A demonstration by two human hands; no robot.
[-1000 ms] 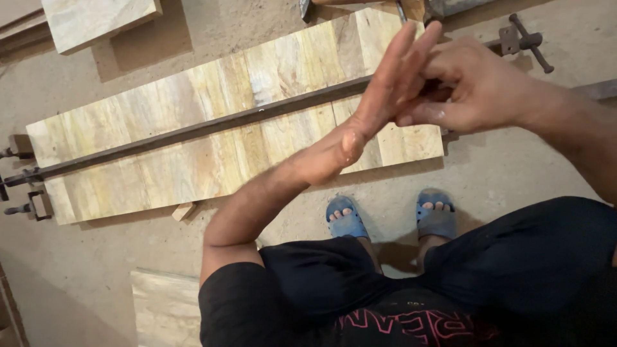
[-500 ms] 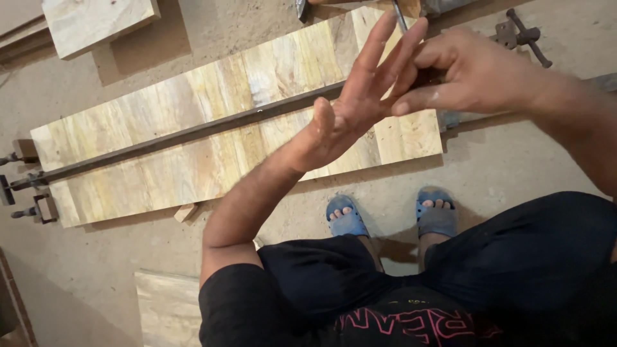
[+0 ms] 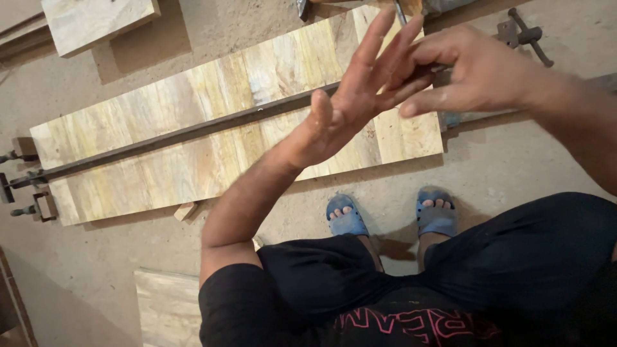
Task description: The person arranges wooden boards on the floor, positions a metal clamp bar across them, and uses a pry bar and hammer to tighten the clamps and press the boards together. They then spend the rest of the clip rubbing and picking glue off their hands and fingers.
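My left hand (image 3: 357,96) is raised flat in front of me, fingers stretched out and together, palm turned to the right. My right hand (image 3: 466,74) rests its curled fingers against the left hand's fingers; neither holds anything. Below them on the dusty floor lies a long panel of glued pale wooden boards (image 3: 193,144). A dark metal bar clamp (image 3: 180,132) runs along its length, its screw end (image 3: 22,186) at the left.
My feet in blue sandals (image 3: 347,218) stand just in front of the panel. A small wood block (image 3: 186,211) lies by its near edge. Another board (image 3: 96,19) lies at the top left, one more (image 3: 164,308) at the bottom left. A second clamp's head (image 3: 524,35) shows top right.
My left hand has turned and drawn back a little, its palm now more open to view, while the right hand's fingers slid along it. The view has shifted slightly.
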